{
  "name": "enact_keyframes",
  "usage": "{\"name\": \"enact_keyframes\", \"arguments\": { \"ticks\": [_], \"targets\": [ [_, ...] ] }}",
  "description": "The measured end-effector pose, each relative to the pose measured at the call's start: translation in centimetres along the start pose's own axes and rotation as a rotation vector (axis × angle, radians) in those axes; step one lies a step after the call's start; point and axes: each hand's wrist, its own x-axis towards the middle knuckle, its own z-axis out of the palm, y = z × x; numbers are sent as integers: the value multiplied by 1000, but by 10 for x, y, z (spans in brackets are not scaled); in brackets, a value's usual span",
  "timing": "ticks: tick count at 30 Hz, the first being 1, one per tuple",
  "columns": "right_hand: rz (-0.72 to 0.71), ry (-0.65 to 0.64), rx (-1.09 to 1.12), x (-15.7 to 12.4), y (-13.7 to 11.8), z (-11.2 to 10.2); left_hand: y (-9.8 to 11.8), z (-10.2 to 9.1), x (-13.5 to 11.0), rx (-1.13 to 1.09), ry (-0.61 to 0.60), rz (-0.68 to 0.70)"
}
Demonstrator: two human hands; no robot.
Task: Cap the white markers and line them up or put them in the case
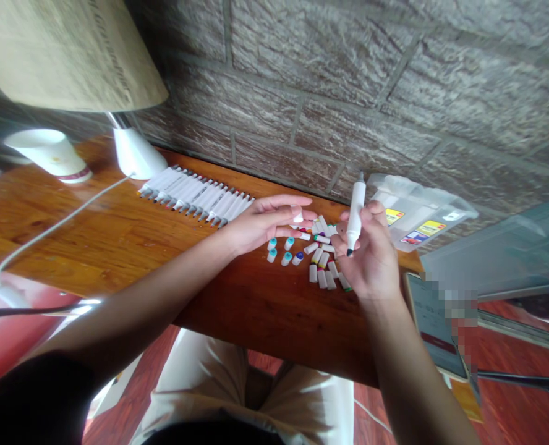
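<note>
Seated person, view down over both forearms to a wooden tabletop (117,241) set against a stone-block wall (395,74).

Right hand (370,256): closed around a white marker (356,210), held near upright above the tabletop edge. Dark nib points down and sits by the palm; the capped end sticks up past the fingers.

Left hand (265,224): palm turned up, fingers stretched toward the right hand. A small white cap (297,216) is pinched at the fingertips, just left of the marker and not touching it.

Below and between the hands: loose caps (319,262) scattered on the tabletop, white bodies with coloured ends. Several teal or blue ones sit at the left of the scatter, with green, red and yellow among the rest.

Further left, well apart from the hands: a row of markers (195,198) lying side by side, white barrels, dark ends toward the person.

Behind the row stands a white lamp base (135,154), with its beige shade (65,55) overhead at top left. A white cable (56,225) runs from it across the wood to the left edge. A white cup (47,151) stands at far left.

Right of the hands, against the wall: a clear plastic case (418,216) with yellow labels. Near the right forearm lies a flat device (429,321), partly blurred.
</note>
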Motion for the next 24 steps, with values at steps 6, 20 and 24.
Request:
{"name": "enact_keyframes", "arguments": {
  "ticks": [6,20,24],
  "targets": [
    [-98,-100,-250,-2,-6,-5,3,2,1,-2,88,-52],
    [-290,6,-360,-22,4,16,0,2,6,-11,180,-122],
    [-323,27,-462,-24,7,14,1,2,6,-13,178,-122]
  ]
}}
